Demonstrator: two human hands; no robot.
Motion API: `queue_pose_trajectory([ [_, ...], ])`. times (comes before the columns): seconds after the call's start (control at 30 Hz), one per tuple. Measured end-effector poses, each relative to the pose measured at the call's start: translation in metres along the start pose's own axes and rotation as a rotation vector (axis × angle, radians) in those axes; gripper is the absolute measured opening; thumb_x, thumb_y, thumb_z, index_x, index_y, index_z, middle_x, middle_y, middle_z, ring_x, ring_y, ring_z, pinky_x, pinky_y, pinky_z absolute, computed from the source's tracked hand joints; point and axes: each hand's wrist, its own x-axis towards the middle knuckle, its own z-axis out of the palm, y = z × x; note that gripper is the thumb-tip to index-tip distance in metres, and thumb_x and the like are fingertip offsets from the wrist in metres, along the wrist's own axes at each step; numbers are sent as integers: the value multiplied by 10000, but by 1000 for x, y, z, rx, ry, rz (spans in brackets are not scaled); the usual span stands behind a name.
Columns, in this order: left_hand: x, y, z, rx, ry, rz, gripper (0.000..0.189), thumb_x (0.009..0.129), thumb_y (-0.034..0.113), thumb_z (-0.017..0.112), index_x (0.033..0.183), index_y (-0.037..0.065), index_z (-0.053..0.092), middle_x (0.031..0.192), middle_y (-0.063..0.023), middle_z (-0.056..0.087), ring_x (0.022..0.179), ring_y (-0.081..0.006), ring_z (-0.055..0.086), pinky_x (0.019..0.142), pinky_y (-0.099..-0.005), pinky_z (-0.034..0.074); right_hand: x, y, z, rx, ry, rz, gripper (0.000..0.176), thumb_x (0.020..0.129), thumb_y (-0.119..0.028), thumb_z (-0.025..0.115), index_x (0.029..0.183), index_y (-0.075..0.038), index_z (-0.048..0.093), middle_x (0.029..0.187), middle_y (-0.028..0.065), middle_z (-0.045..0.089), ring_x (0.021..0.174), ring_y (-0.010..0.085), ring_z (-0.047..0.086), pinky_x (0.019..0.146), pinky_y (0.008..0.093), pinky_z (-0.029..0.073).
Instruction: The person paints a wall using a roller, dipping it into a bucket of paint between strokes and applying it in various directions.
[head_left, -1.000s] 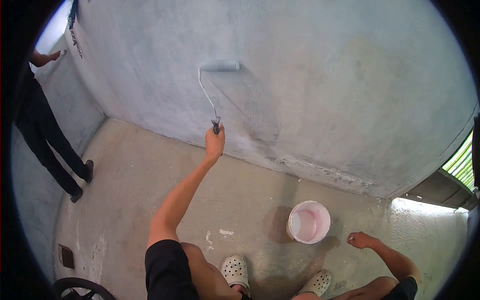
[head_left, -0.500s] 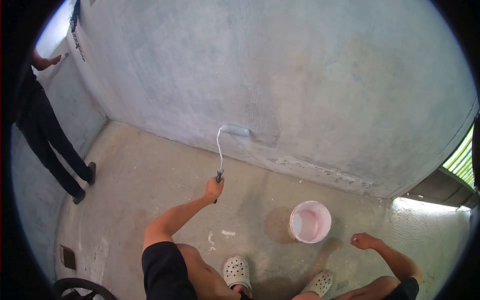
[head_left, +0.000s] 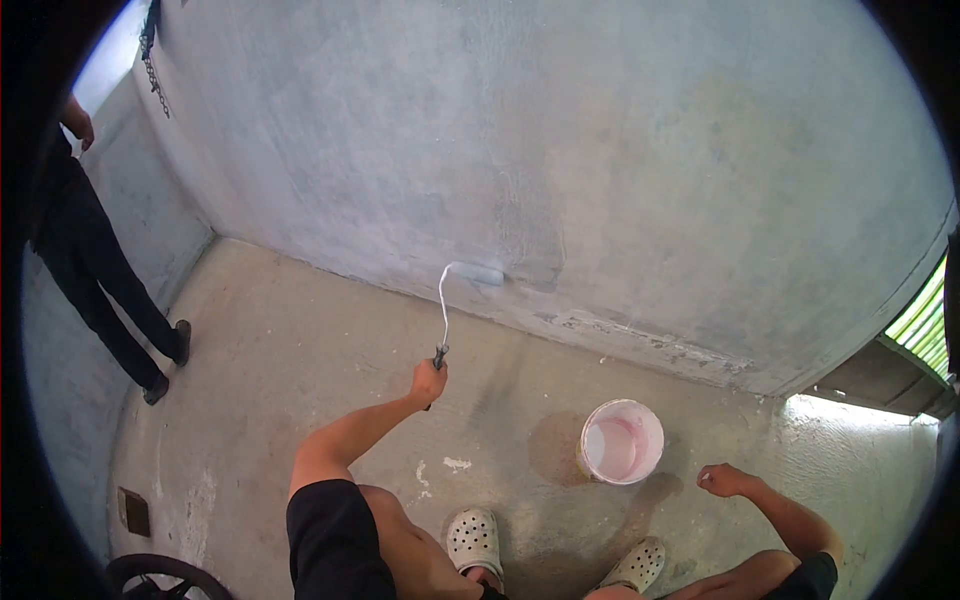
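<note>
My left hand (head_left: 429,380) is wrapped round the dark handle of a paint roller (head_left: 476,273). The roller's pale sleeve lies against the low part of the grey wall (head_left: 650,170), beside a darker, damp-looking strip. Out to the right, my right hand (head_left: 728,481) hangs with its fingers curled together. A small whitish spot shows at its fingertips, too small to name. Between that hand and the wall stands a pinkish-white bucket (head_left: 650,462) with pale liquid inside.
A co-worker in dark trousers (head_left: 95,265) stands at the far left by the side wall. A chain (head_left: 155,85) hangs at upper left. A black wheel-like rim (head_left: 165,568) is at lower left. My clogs (head_left: 474,540) rest on the concrete floor, near white splashes.
The roller has slid slightly down the wall. My left hand has barely moved, and my right hand is nearly still. The co-worker's hand has dropped away from the side wall.
</note>
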Motion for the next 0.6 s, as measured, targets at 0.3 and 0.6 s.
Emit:
queue_pose_trajectory([
  [0.3,-6,27,-12,-65,50,-15,383,906,262,560,741,-83,579,671,-280,576,681,-419,621,614,-463,449,-3,-5,-5,1,5,1,303,892,-290,537,1091,-81,630,986,146,687,914,315,655,829,391,510],
  [0.6,-13,2,8,15,11,-27,363,899,243,566,746,-86,583,682,-283,582,681,-416,626,608,-464,451,-3,-5,-3,20,-19,54,296,890,-282,540,1092,-86,631,1000,157,680,935,314,649,841,393,505],
])
